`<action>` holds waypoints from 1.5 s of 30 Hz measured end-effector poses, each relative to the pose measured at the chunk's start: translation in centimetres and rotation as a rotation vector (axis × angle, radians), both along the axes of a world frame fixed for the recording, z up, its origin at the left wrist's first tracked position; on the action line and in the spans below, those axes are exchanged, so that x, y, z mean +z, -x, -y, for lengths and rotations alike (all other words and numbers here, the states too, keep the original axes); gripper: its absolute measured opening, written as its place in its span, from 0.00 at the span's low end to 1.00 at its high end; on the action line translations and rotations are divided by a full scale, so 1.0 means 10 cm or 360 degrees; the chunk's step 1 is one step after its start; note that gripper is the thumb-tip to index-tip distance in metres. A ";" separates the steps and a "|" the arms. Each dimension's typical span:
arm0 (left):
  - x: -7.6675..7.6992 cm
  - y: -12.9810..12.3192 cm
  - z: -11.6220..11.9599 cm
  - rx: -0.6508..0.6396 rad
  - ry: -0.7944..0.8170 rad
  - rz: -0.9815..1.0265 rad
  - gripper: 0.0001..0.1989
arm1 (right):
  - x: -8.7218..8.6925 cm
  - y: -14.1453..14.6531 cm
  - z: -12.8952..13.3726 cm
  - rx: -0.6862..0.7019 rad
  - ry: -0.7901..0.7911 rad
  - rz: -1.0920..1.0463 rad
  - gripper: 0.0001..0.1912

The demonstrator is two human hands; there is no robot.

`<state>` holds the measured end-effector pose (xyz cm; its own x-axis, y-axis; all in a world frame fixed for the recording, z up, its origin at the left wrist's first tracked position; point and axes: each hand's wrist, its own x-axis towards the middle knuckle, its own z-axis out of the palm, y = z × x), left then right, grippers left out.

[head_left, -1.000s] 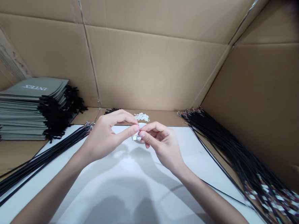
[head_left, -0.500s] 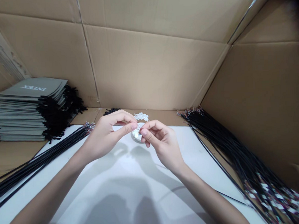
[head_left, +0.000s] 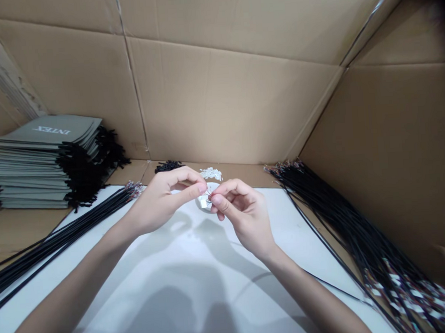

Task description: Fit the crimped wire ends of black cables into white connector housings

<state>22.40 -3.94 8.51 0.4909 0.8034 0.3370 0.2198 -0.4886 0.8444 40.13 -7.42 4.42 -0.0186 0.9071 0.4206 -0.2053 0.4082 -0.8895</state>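
Note:
Over a small white round dish (head_left: 213,185), my two hands meet at the fingertips. My right hand (head_left: 244,213) pinches a bunch of thin coloured wires (head_left: 209,193) between thumb and index finger, the other fingers curled. A small white connector (head_left: 203,202) shows at these wires, just left of the right thumb. My left hand (head_left: 162,200) has its thumb and index finger pinched together at the ends of the wires; the exact strand is too fine to make out. A thin black cable (head_left: 323,283) lies on the white table to the right of my right forearm.
Black cables with bare wire ends (head_left: 108,208) lie at left, and a larger cable bundle (head_left: 338,214) at right. Grey printed sheets (head_left: 26,168) are stacked far left. Small white pieces (head_left: 211,173) and black pieces (head_left: 168,166) lie behind the hands. Cardboard walls (head_left: 233,100) enclose the table.
Both hands stay almost in place and keep their pinch. The fingertips and wires have shifted slightly, and the white connector shows more plainly now.

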 end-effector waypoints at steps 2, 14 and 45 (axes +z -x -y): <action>0.01 -0.01 0.00 -0.0005 0.0083 0.0005 0.10 | 0.00 0.00 0.01 -0.0032 -0.0050 -0.0005 0.06; 0.02 0.06 0.03 0.0118 -0.0365 -0.0031 0.06 | -0.08 -0.02 0.00 -0.0062 -0.0240 0.0190 0.02; -0.01 -0.04 0.08 0.0038 0.0139 0.0039 0.08 | 0.07 -0.17 0.00 -0.0411 -0.0487 0.0620 0.04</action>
<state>22.84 -4.75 8.38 0.4635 0.8418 0.2767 0.2094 -0.4074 0.8889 41.82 -7.45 5.09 -0.0186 0.7405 0.6718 0.2555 0.6531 -0.7129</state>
